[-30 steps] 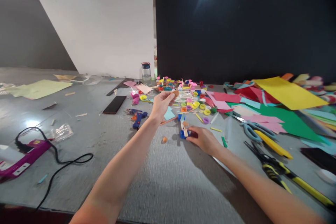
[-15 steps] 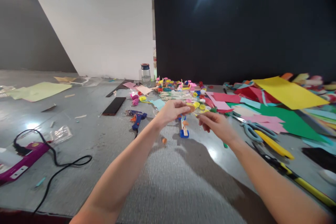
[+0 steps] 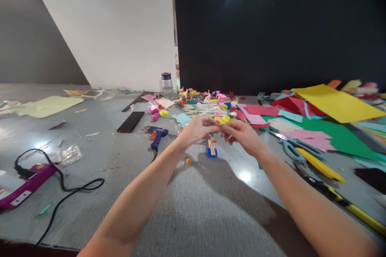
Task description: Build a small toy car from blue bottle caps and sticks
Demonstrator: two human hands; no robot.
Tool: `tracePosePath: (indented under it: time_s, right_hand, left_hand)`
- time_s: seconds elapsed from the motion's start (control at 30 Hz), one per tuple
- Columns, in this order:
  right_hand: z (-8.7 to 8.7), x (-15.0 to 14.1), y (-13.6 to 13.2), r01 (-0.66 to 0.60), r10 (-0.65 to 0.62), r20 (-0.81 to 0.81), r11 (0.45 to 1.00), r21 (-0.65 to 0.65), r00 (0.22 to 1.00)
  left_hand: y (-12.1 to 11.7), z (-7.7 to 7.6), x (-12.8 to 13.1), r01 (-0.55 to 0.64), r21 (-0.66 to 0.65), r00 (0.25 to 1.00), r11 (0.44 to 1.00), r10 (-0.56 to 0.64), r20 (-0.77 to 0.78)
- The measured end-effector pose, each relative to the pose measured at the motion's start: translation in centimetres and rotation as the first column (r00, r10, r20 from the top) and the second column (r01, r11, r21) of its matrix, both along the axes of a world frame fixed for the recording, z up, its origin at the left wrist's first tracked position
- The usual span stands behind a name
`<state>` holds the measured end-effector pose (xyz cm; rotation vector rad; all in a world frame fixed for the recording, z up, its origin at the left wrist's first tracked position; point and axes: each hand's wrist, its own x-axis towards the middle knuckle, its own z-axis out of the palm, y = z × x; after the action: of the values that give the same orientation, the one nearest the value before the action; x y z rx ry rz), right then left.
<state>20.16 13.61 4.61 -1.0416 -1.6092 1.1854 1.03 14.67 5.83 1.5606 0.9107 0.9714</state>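
Observation:
Fingertips of my left hand (image 3: 200, 129) and my right hand (image 3: 239, 133) meet over the middle of the table. Both pinch a small orange-brown piece (image 3: 219, 125), mostly hidden by the fingers; its exact kind I cannot make out. Just below them stands a little blue cap-like base (image 3: 212, 152) with pale sticks and an orange-brown top (image 3: 212, 140). A small orange ball-like piece (image 3: 188, 161) lies on the table to the left of that base.
A glue gun (image 3: 157, 136) and a phone (image 3: 130, 122) lie left of my hands. Bottle caps (image 3: 224, 119) and sticks (image 3: 202, 109) are heaped behind. At right are scissors (image 3: 291, 144), a yellow cutter (image 3: 319, 164) and coloured paper (image 3: 337, 102). A power strip (image 3: 28, 184) sits at far left.
My right hand has moved left and slightly up, and its fingertips now meet those of my left hand at the orange-brown piece. The left hand has stayed nearly in place.

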Motion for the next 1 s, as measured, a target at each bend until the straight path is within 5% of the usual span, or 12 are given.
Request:
tracePosePath:
  time_s: [0.23,0.47,0.77,1.0]
  right_hand:
    - [0.0,0.3,0.0,0.024,-0.027,0.028,0.995,0.095,0.999]
    - [-0.6,-0.3,-0.1,0.1,-0.095,-0.058,0.991,0.09,0.994]
    - [-0.7,-0.2,0.1,0.111,-0.107,-0.048,0.99,0.091,0.993]
    - [-0.9,-0.2,0.1,0.024,-0.024,-0.026,1.0,0.012,0.999]
  left_hand:
    - [-0.8,0.5,0.7,0.062,0.127,0.989,0.99,-0.043,-0.141]
    - [-0.7,-0.2,1.0,-0.01,0.02,0.996,1.0,0.012,-0.088]
    - [-0.4,-0.2,0.9,-0.004,0.04,0.992,0.999,0.009,-0.129]
    - [-0.1,-0.6,0.9,-0.035,0.019,0.998,0.999,0.036,-0.047]
